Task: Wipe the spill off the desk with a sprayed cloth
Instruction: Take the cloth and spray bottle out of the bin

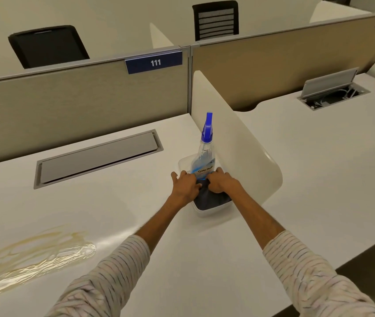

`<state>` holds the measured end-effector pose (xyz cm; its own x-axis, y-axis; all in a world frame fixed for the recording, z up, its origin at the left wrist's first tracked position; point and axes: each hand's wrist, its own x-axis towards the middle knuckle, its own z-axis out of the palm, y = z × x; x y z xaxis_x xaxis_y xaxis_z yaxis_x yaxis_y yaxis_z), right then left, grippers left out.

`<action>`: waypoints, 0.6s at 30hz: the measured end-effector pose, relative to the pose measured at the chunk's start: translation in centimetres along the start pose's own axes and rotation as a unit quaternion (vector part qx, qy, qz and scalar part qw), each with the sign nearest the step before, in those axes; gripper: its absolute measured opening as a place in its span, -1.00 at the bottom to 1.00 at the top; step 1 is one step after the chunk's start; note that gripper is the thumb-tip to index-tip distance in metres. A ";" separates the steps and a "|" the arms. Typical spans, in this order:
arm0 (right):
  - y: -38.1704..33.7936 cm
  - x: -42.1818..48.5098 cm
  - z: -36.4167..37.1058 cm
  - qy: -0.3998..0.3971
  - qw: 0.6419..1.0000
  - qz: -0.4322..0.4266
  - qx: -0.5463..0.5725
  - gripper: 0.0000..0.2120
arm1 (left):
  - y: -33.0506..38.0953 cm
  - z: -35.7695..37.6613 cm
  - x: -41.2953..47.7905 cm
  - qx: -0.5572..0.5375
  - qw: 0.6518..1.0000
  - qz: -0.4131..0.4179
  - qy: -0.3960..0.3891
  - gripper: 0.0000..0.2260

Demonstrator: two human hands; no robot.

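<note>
A clear bin is seen on the white desk, set close against the curved white divider. Its long axis runs from the near right toward the far left, roughly along the divider. A dark cloth is bunched in the bin's near end. A spray bottle stands upright in the far end, its long axis vertical, its blue trigger head on top and the nozzle pointed away toward the partition.

Both arms are stretched forward in striped sleeves. The left hand is laid over the bin's left rim with its fingers spread toward the bottle's base; whether its grip is closed on anything cannot be told. The right hand is curled at the cloth's far edge beside the bottle, and its grip appears clenched on the cloth.

A yellowish spill is spread over the near left of the desk, well apart from the bin; its streaks are drawn out from the near left toward the right. A closed grey cable hatch is set in the desk near the partition, which carries a blue tag marked 111.
</note>
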<state>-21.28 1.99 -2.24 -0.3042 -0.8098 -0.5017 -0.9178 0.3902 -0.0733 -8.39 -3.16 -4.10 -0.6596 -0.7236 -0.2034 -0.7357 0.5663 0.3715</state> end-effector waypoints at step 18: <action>0.2 -7.2 -4.5 0.178 0.981 -0.001 -0.081 -0.67 | 2.0 -2.6 -6.1 -0.312 0.941 0.100 0.082 -0.69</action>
<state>-20.41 5.92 5.19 -0.3465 -0.9232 -0.1664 -0.9379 0.3379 0.0781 -5.41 1.37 0.21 -0.7043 -0.7081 0.0505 -0.3322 0.3916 0.8581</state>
